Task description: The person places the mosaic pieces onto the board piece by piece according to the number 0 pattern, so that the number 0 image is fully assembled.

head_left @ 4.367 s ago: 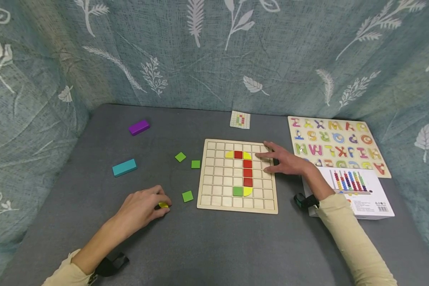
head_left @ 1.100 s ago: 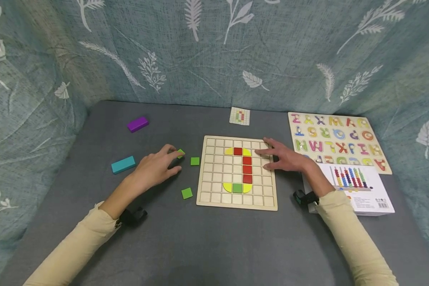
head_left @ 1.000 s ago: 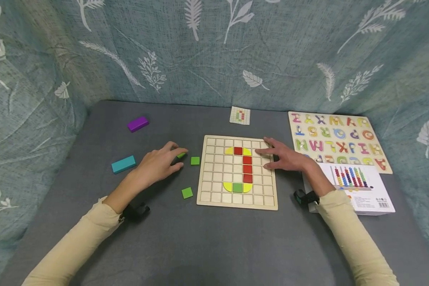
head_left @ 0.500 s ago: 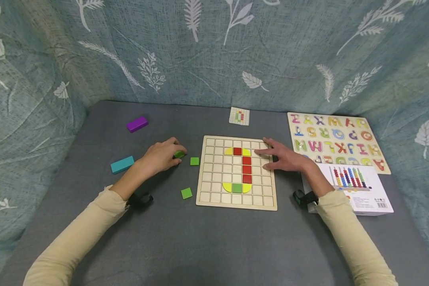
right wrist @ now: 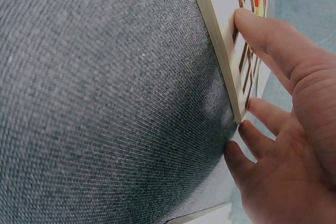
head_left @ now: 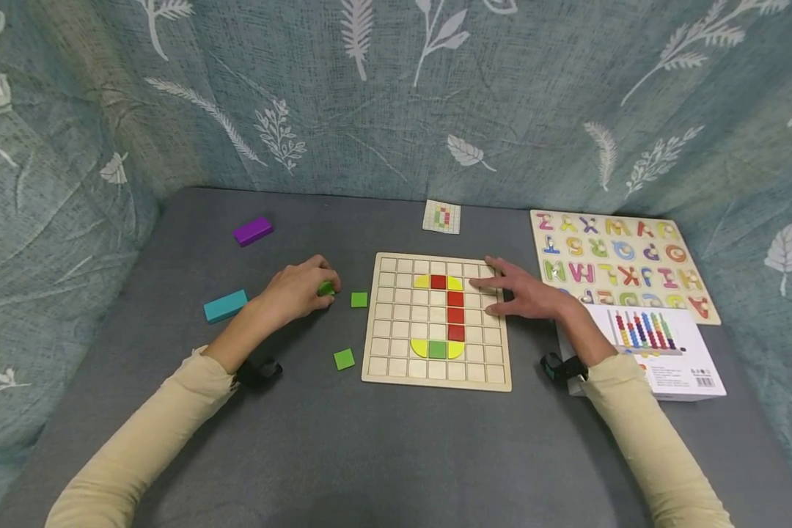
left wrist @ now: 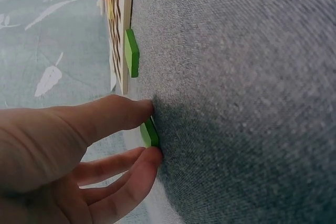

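Observation:
My left hand pinches a green square tile between thumb and fingertips, low over the table left of the board. In the left wrist view the tile's edge shows between thumb and fingers. The wooden grid board bears red squares, a green square and several yellow quarter-round tiles. Two loose green tiles, one nearer the board and one lower, lie on the table. My right hand rests with spread fingers on the board's right edge, holding nothing.
A small pattern card lies behind the board. To the right are an alphabet puzzle board and a white box with an abacus picture. A purple block and a teal block lie to the left.
A second yellow piece now sits at the board's lower row beside the green square. My left hand has since reached the upper-left green tile and pinched it. The right hand stays put.

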`<state>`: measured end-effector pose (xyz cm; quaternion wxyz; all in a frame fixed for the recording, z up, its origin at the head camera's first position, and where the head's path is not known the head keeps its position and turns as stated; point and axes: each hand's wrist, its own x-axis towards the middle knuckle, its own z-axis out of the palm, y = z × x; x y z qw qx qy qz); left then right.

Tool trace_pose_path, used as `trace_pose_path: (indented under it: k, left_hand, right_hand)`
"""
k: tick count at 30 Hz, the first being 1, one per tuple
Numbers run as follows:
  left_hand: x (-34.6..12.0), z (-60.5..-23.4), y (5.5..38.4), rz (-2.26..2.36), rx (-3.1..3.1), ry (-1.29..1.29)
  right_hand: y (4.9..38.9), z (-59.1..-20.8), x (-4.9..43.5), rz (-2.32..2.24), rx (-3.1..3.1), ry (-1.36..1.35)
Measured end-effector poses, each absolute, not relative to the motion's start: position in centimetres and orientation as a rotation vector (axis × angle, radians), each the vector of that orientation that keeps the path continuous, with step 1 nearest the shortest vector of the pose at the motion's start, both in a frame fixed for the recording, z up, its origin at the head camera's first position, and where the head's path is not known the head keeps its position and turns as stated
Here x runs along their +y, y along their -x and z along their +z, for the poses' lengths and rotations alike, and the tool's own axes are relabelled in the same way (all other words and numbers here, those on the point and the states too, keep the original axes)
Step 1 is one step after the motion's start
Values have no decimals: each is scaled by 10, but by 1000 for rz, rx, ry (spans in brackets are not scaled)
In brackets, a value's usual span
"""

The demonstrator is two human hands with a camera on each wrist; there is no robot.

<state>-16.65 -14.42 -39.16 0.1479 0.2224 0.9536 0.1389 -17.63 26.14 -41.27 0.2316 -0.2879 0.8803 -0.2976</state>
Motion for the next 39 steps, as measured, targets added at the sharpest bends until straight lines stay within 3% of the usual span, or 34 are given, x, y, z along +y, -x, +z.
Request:
trace_pose_path:
  k: [19, 39]
  left_hand:
    - [-143, -397, 161, 553, 2765, -579]
    - [-136, -390, 156, 586, 2781, -712]
  right_hand:
    - [176, -414, 262, -821, 2412, 781]
    - [176, -414, 262, -817, 2417, 771]
